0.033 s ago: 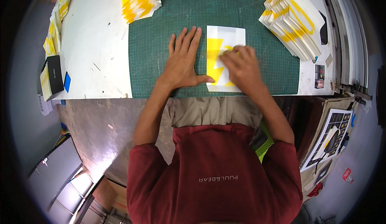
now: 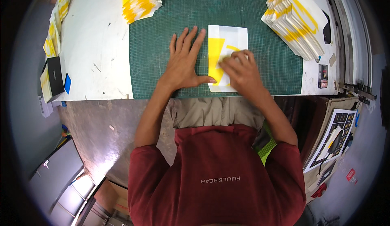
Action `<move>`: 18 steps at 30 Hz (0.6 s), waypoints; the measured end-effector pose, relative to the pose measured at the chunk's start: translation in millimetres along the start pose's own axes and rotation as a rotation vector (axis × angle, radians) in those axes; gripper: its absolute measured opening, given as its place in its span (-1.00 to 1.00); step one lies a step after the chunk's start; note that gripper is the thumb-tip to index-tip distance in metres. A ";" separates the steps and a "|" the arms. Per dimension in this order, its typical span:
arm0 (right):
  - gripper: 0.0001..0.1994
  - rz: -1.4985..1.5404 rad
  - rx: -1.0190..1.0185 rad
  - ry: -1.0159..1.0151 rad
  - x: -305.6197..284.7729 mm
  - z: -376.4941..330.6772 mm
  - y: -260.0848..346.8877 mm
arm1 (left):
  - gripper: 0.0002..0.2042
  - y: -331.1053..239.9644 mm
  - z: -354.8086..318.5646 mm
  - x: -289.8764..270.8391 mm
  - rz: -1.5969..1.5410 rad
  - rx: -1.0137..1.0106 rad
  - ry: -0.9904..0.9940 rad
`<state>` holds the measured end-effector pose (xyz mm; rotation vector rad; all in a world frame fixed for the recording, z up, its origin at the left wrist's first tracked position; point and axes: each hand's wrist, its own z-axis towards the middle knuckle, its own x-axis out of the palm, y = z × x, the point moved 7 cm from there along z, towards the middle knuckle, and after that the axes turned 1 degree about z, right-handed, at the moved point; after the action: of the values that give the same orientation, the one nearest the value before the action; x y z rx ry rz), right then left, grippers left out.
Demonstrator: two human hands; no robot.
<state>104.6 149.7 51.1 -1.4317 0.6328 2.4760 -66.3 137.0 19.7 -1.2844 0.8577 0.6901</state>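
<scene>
A white and yellow folded paper piece, flat and like a sleeve or envelope, lies upright on the green cutting mat. My left hand rests on the mat just left of it, fingers spread, with the thumb tip on the paper's lower left edge. Over the paper's right half is my right hand, fingers curled and pressed down on the surface. Whatever sits under those fingertips, if anything, is hidden and slightly blurred.
Stacks of similar yellow and white folded papers stand at the right, the back left and the far left edge. A black box and a small blue card lie at the left. A small dark pack lies at the right.
My right hand has slid slightly toward me and to the left over the paper. My left hand has stayed in place.
</scene>
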 end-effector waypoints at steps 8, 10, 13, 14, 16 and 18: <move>-0.63 0.301 0.411 -0.038 -35.7 -73.0 16.9 | -0.07 -6.7 -6.7 0.5 0.152 0.144 0.070; -0.60 0.254 0.407 -0.076 -34.1 -86.4 32.9 | -0.19 -7.7 -4.3 2.5 0.135 0.140 0.023; -0.54 -0.007 0.193 -0.044 -32.5 -88.3 57.0 | -0.30 -16.6 0.5 10.0 0.138 0.165 -0.003; -0.54 -0.017 0.190 -0.033 -30.7 -88.5 55.7 | -0.31 -16.9 2.0 13.8 0.166 0.193 0.000; -0.54 -0.038 0.186 -0.019 -28.4 -90.4 55.7 | -0.33 -19.4 2.0 15.8 0.177 0.218 0.001; -0.55 -0.062 0.182 -0.015 -26.3 -92.6 55.9 | -0.34 -22.6 2.9 11.8 0.142 0.211 -0.006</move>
<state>167.7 58.1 47.9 -1.3432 0.7764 2.3134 -40.7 135.8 21.7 -1.0396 0.9970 0.6947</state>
